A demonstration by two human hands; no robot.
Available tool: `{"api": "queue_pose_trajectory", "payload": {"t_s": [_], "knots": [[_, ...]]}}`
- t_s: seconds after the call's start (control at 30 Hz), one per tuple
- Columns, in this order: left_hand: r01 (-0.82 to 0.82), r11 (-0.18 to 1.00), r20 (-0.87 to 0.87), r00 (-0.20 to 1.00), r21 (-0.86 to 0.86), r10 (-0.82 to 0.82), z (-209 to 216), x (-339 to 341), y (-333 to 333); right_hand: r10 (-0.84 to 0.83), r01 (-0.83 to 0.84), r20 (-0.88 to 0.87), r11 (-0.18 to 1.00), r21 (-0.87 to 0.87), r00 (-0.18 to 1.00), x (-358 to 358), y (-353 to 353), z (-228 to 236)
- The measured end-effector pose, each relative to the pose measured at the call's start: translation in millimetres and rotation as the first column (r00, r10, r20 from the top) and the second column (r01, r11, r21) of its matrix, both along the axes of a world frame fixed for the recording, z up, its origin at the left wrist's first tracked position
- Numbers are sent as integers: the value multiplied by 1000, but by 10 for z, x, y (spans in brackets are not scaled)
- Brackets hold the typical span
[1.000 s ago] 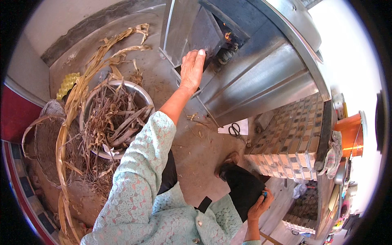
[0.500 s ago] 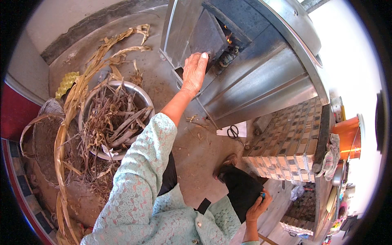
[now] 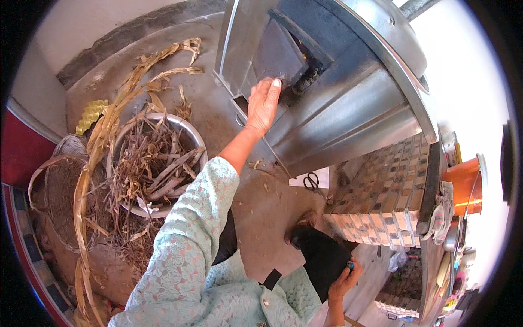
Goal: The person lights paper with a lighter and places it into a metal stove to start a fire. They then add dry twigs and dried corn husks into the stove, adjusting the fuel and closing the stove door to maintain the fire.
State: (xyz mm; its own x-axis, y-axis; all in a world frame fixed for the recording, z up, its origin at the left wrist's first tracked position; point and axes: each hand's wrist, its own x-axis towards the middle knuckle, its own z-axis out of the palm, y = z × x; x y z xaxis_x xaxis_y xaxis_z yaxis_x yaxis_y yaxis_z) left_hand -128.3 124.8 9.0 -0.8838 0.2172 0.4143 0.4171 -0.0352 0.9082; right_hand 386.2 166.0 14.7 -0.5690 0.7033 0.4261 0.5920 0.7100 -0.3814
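The metal stove door (image 3: 279, 54) hangs tilted in front of the fire opening. My left hand (image 3: 263, 106) is closed on its near edge, thumb on top, fingertips partly hidden. Beside the door, a small flame and a charred piece of fuel (image 3: 306, 80) show in the gap. The stove (image 3: 343, 109) has shiny steel panels. At the lower right my right hand (image 3: 343, 280) rests against my black trouser knee (image 3: 324, 253), its fingers curled round a small blue thing (image 3: 350, 266) whose kind I cannot make out.
To the left stands a metal basin (image 3: 202, 143) of dry sticks, beside a wicker basket (image 3: 60, 191) and long dried stalks (image 3: 81, 212). Black-handled scissors (image 3: 311, 181) lie on white paper (image 3: 323, 175) near a brick base (image 3: 381, 191). An orange bucket (image 3: 463, 182) is at the right.
The stove door has swung further over the opening, with my left hand on it. Less of the flame shows now. My right hand has stayed at the knee.
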Motion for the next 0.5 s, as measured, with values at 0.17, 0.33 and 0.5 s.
{"api": "queue_pose_trajectory", "payload": {"t_s": [0.17,0.33,0.5], "knots": [[117,993,82,990,-21,-115,103,64,-83,-10,10,17,1000,22,1000,77,0,-81],[85,996,130,988,2,-84,63,221,23,17,-17,-23,1000,18,1000,-74,-193,107],[324,946,230,920,8,-317,93,209,25,5,-7,28,998,70,1000,-197,-287,239]]}}
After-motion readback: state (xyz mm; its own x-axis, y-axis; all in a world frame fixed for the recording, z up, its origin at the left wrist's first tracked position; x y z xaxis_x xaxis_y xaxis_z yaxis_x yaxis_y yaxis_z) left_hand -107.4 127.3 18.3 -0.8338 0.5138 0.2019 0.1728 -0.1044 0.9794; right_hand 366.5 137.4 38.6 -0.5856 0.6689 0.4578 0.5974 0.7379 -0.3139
